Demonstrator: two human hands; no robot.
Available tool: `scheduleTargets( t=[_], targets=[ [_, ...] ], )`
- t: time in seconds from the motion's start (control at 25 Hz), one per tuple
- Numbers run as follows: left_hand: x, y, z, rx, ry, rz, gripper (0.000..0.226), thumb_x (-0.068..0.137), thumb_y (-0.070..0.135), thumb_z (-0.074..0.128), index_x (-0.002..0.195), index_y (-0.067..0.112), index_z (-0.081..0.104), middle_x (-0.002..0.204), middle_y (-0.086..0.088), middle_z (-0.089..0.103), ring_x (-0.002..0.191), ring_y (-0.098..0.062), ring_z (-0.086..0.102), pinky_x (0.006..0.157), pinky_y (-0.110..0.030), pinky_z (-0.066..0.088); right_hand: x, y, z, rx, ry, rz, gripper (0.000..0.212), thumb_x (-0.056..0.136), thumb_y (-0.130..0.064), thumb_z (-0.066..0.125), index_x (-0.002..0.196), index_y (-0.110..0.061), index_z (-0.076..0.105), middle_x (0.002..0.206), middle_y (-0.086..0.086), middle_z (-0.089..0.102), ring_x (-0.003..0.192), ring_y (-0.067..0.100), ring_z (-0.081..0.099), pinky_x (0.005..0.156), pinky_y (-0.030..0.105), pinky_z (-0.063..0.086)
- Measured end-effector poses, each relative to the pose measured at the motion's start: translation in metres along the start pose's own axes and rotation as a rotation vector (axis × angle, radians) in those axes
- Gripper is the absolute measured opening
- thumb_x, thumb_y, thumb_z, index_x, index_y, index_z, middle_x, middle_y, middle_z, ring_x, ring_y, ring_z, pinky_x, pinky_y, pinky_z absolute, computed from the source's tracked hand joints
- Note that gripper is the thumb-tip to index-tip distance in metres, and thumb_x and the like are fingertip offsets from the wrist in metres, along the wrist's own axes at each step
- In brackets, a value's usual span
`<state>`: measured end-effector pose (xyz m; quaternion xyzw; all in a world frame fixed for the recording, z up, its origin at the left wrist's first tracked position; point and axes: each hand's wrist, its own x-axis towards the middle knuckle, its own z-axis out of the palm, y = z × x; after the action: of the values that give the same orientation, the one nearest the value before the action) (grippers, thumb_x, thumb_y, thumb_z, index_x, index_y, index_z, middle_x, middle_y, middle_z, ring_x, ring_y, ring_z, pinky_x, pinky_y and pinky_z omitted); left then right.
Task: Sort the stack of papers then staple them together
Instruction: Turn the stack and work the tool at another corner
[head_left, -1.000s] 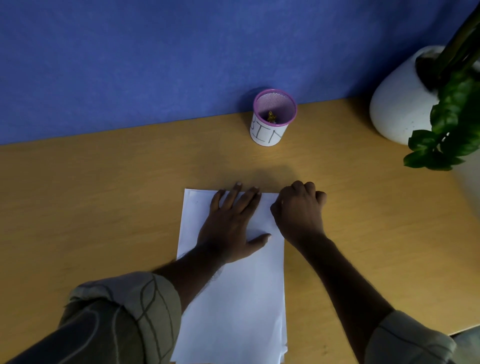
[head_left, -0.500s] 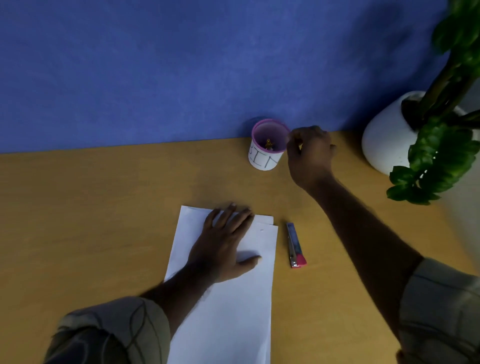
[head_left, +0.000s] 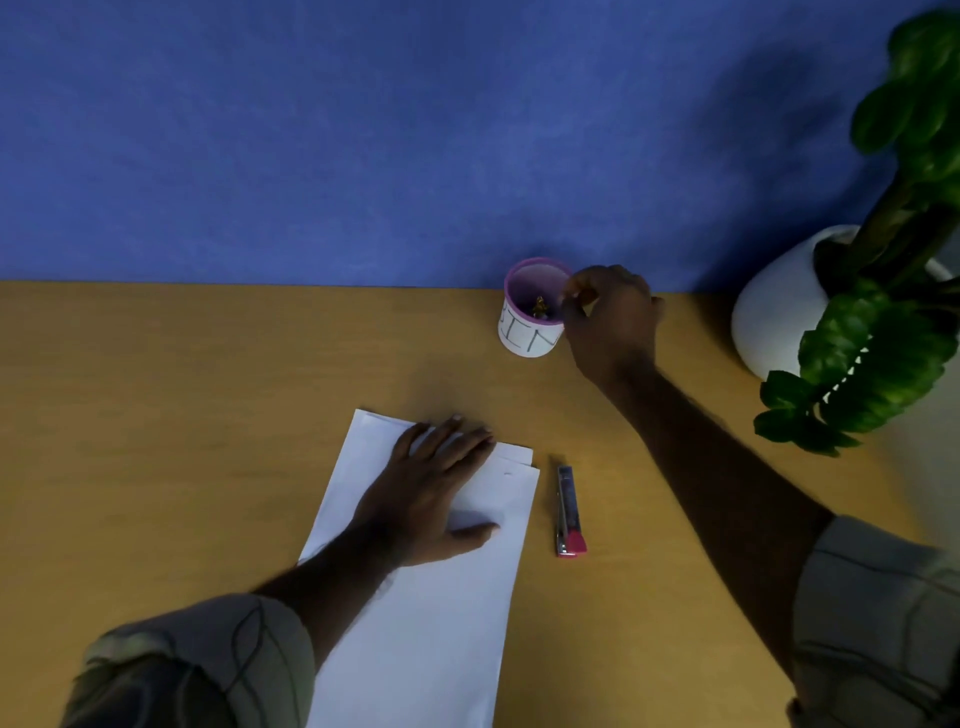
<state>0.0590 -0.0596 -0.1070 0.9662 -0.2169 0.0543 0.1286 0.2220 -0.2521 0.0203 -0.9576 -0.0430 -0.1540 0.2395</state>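
A stack of white papers (head_left: 441, 597) is seen lying on a wooden desk (head_left: 156, 441) in the lower middle of the frame, its top sheets slightly fanned at the far right corner. The stack is pressed flat by the left hand (head_left: 431, 488), whose fingers are laid straight and together toward the far edge, with the thumb spread out to the right; the forearm is angled in from the lower left, a patterned sleeve (head_left: 197, 670) rolled near the elbow. Just right of the papers, apart from them, a small stapler (head_left: 569, 512) with a pink rear end is laid lengthwise on the desk.

Farther up, right of centre, the right hand (head_left: 610, 317) is held at the rim of a small white cup (head_left: 530, 317) with a purple lip, marked "BIN". Its fingers are curled with thumb and fingertips drawn together above the rim; whether something tiny is pinched between them cannot be told. The right arm is stretched diagonally from the lower right corner. A small brownish object is visible inside the cup.

At the right edge, a white pot (head_left: 774, 312) bearing a green plant (head_left: 878, 353) is stood against the blue wall (head_left: 363, 130).
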Motion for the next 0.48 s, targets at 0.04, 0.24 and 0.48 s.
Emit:
scheduleTargets(
  t=[0.04,0.24,0.48],
  targets=[
    [0.0,0.001,0.0,0.001,0.014,-0.013,0.089,0.082,0.073,0.053,0.151,0.018,0.044,0.157,0.0,0.045,0.147,-0.026,0.039,0.119,-0.048,0.033,-0.01,0.0,-0.001,0.01,-0.001,-0.016,0.006,0.085,-0.015,0.066,0.09,-0.017,0.068,0.097,0.006,0.07,0.096,0.026,0.061,0.08,0.035,0.036],
    [-0.005,0.011,-0.008,0.115,0.121,-0.034,0.072,0.084,0.066,0.055,0.137,0.018,0.059,0.141,-0.003,0.061,0.131,-0.029,0.055,0.107,-0.05,0.042,-0.083,0.006,-0.012,0.138,-0.088,0.011,0.008,0.085,-0.012,0.067,0.092,-0.013,0.071,0.092,0.005,0.072,0.081,0.018,0.062,0.073,0.035,0.054],
    [-0.019,0.023,-0.042,0.136,0.195,-0.537,0.054,0.088,0.057,0.055,0.127,0.019,0.059,0.129,-0.005,0.062,0.117,-0.03,0.058,0.095,-0.047,0.04,-0.173,0.001,-0.019,0.188,-0.294,0.173,0.018,0.087,-0.003,0.057,0.095,-0.012,0.071,0.095,0.008,0.072,0.079,0.024,0.066,0.066,0.023,0.043]
  ],
)
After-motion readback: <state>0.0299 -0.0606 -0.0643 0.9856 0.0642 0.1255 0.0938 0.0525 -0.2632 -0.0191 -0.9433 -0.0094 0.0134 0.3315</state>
